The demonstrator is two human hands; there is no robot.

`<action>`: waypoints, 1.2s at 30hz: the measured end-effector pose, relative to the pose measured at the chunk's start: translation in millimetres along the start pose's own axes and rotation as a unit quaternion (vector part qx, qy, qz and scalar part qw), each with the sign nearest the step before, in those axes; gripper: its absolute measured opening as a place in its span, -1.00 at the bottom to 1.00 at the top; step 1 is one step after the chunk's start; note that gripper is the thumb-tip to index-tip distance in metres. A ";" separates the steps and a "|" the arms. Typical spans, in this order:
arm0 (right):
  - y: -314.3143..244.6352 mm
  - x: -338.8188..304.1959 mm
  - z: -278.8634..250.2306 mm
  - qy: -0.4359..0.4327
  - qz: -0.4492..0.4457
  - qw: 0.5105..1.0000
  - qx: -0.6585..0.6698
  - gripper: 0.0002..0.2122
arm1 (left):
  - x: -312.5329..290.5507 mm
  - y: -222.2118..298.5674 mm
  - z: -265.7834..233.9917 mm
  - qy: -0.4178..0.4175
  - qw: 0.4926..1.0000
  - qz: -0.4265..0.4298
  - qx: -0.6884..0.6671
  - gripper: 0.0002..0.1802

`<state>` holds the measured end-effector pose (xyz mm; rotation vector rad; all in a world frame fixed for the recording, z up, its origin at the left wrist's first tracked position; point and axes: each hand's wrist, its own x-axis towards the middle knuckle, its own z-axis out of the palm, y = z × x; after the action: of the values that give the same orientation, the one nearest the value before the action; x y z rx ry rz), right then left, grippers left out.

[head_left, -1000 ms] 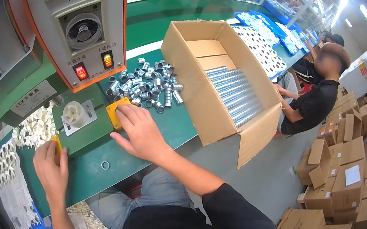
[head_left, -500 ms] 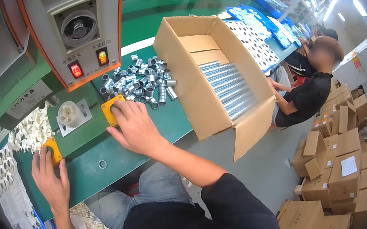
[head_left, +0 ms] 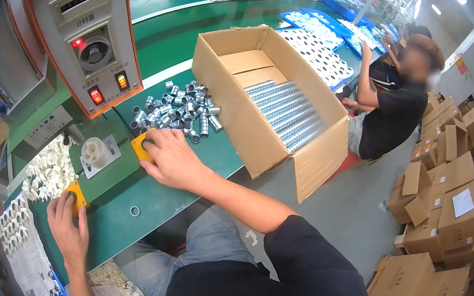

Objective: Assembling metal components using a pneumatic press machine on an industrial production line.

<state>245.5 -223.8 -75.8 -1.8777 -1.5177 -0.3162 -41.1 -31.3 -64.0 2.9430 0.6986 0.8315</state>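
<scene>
My left hand (head_left: 68,232) rests with outstretched fingers on the black button of a yellow button box (head_left: 78,196). My right hand (head_left: 172,160) lies over a second yellow button box (head_left: 140,144), fingers bent across its black button and thumb apart by its lower edge. Neither hand holds a loose part. Between the boxes, a round white plastic piece (head_left: 95,152) sits in a fixture on a pale square plate (head_left: 111,157) of the green machine. A grey machine panel (head_left: 81,20) with an orange edge, a dial and lit switches stands above. One metal ring (head_left: 135,211) lies on the green table nearer me.
Loose metal sleeves (head_left: 178,108) are heaped beyond my right hand. A cardboard box (head_left: 235,117) holding rows of metal sleeves stands right of them. White plastic parts (head_left: 50,169) pile up at left. A co-worker (head_left: 399,111) sits at far right, near stacked cartons (head_left: 443,203).
The view has shifted, showing more of the machine panel. A red light beside its dial is now lit. Both hands stay on the button boxes. The co-worker's arm has risen.
</scene>
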 end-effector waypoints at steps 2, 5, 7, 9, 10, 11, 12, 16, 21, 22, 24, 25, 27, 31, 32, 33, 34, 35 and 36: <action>-1.4 -3.6 -0.2 0.005 0.005 1.000 0.005 -0.61 | 0.6 -1.6 0.0 -0.002 1.000 0.007 -0.006 -0.65; -8.2 -7.6 0.2 0.007 0.002 1.000 0.022 -0.56 | -7.7 1.1 -6.4 0.000 1.000 -0.012 -0.004 -0.64; -23.1 -7.7 5.5 -0.030 -0.001 1.000 0.007 -0.51 | -16.4 -1.7 -12.2 0.010 1.000 -0.028 -0.004 -0.64; -38.9 -20.3 1.1 0.016 -0.034 0.999 -0.004 -0.52 | -11.1 -2.0 -6.5 0.017 1.000 -0.021 0.007 -0.66; -47.4 -24.3 -4.0 -0.018 -0.028 0.999 0.018 -0.53 | -6.0 -2.0 -0.3 0.029 0.999 -0.017 -0.006 -0.67; -48.9 -32.3 -7.6 -0.031 -0.024 0.999 0.015 -0.54 | 6.7 2.1 10.1 0.027 0.999 0.000 -0.036 -0.66; -51.9 -39.0 -6.5 -0.061 -0.006 0.998 0.025 -0.53 | 14.1 6.7 8.6 0.032 0.999 0.005 -0.039 -0.66; -57.9 -37.0 18.5 -0.125 0.032 0.991 0.034 -0.54 | 19.2 5.9 -8.2 0.049 0.997 -0.037 -0.036 -0.75; -64.9 -35.5 31.4 -0.104 0.022 0.993 0.058 -0.60 | 21.6 2.2 -12.8 0.041 0.996 -0.066 -0.052 -0.80; -66.9 -36.5 31.0 -0.127 0.015 0.989 0.076 -0.60 | 24.3 1.2 -12.3 0.030 0.995 -0.073 -0.062 -0.80; -67.9 -37.4 30.8 -0.176 -0.007 0.982 0.073 -0.62 | 35.9 0.5 -9.8 0.036 0.992 -0.075 -0.096 -0.76; -68.6 -38.9 33.4 -0.176 -0.013 0.982 0.074 -0.62 | 41.9 2.2 -8.0 0.048 0.990 -0.062 -0.121 -0.75; -67.4 -40.9 35.4 -0.184 -0.012 0.979 0.091 -0.64 | 62.8 16.3 -9.4 0.060 0.984 -0.057 -0.157 -0.63; -67.7 -28.9 30.3 -0.088 -0.021 0.987 0.133 -0.70 | 101.8 34.2 1.4 0.108 0.948 -0.106 -0.279 -0.39; -63.4 -22.3 27.8 -0.062 -0.019 0.987 0.148 -0.73 | 110.8 40.6 4.0 0.131 0.934 -0.117 -0.311 -0.36; -61.3 -12.4 24.7 -0.014 -0.024 0.990 0.142 -0.74 | 116.2 44.2 6.5 0.135 0.934 -0.121 -0.309 -0.36; -60.2 -2.8 18.3 -0.001 0.005 0.990 0.142 -0.74 | 121.5 46.6 8.3 0.131 0.930 -0.124 -0.319 -0.39; -58.7 6.0 15.2 0.011 0.033 0.989 0.143 -0.74 | 123.7 46.6 8.5 0.128 0.927 -0.128 -0.329 -0.42; -53.1 17.6 15.3 0.040 0.060 0.983 0.168 -0.74 | 127.2 46.4 9.5 0.133 0.926 -0.127 -0.331 -0.42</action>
<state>197.6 -196.5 -57.7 -1.6576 -1.3067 -0.0718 79.6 -18.7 -3.3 2.1177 0.6253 1.1666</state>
